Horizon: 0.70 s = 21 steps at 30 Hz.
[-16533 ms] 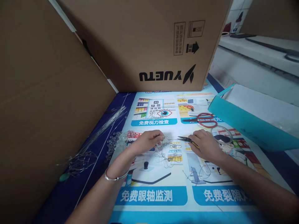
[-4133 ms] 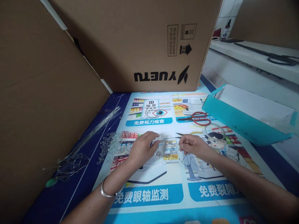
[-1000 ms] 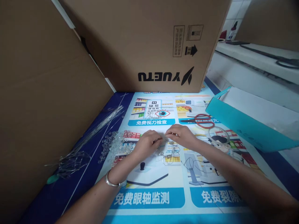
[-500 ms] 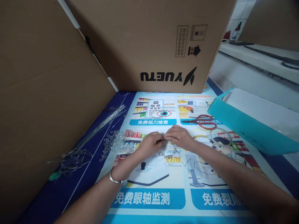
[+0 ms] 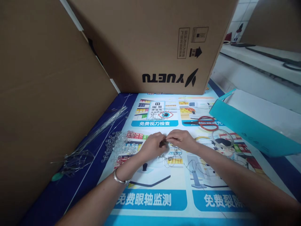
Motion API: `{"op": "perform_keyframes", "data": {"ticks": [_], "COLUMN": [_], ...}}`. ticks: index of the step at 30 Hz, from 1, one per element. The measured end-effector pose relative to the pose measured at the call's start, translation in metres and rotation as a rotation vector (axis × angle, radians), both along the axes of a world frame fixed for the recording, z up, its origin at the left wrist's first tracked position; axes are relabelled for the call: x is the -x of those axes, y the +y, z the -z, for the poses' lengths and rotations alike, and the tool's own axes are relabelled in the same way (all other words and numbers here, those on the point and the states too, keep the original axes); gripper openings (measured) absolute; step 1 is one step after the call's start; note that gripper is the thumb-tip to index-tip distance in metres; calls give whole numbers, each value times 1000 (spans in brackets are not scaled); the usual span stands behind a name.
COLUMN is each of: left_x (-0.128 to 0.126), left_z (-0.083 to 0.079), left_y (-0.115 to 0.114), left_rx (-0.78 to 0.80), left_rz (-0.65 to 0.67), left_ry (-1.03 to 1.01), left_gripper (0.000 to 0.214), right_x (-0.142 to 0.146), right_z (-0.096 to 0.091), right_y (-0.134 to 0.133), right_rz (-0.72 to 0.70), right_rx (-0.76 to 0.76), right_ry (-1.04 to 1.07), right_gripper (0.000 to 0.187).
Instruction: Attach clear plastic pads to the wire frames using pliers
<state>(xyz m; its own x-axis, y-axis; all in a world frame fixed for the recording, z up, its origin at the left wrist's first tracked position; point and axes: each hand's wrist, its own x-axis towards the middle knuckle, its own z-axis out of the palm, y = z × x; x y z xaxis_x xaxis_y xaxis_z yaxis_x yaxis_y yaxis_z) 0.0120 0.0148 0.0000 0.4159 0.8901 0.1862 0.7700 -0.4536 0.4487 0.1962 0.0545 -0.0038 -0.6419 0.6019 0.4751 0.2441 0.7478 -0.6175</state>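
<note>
My left hand (image 5: 154, 146), with a silver bangle on its wrist, and my right hand (image 5: 182, 139) meet fingertip to fingertip low over the printed sheet. Both are closed in a pinch on thin beaded wire; the exact spot they grip is hidden by the fingers. Loops of this wire (image 5: 172, 161) with clear beads trail out below the fingers. Left of my left hand lies a spread of loose clear beads (image 5: 117, 144). More thin wire (image 5: 194, 164) curls over the sheet below my right hand.
Red-handled scissors (image 5: 207, 123) and a roll of clear tape (image 5: 223, 138) lie to the right, beside a teal box (image 5: 246, 128). A bundle of straight wires (image 5: 103, 125) lies at the left. Cardboard walls (image 5: 131, 47) stand behind and left.
Both hands stay pinched together, and my right hand sits slightly lower, with its fingers a little shifted. The whole view has moved slightly. The beads and tools lie as before.
</note>
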Motion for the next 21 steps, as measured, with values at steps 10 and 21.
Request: {"op": "perform_keyframes", "data": {"ticks": [10,21], "left_x": [-3,-1], "left_z": [3,0], "left_y": [-3,-3], "left_rx": [-34,-14], "left_rz": [-17,3], "left_ry": [25,-52], "left_gripper": [13,11], "right_x": [-2,-8], "right_z": [-3,-5], "right_y": [-3,-2], "right_rz": [-27,-46], "right_rx": [15,-69], "right_ry": [-45,-167], "right_gripper": [13,16]}}
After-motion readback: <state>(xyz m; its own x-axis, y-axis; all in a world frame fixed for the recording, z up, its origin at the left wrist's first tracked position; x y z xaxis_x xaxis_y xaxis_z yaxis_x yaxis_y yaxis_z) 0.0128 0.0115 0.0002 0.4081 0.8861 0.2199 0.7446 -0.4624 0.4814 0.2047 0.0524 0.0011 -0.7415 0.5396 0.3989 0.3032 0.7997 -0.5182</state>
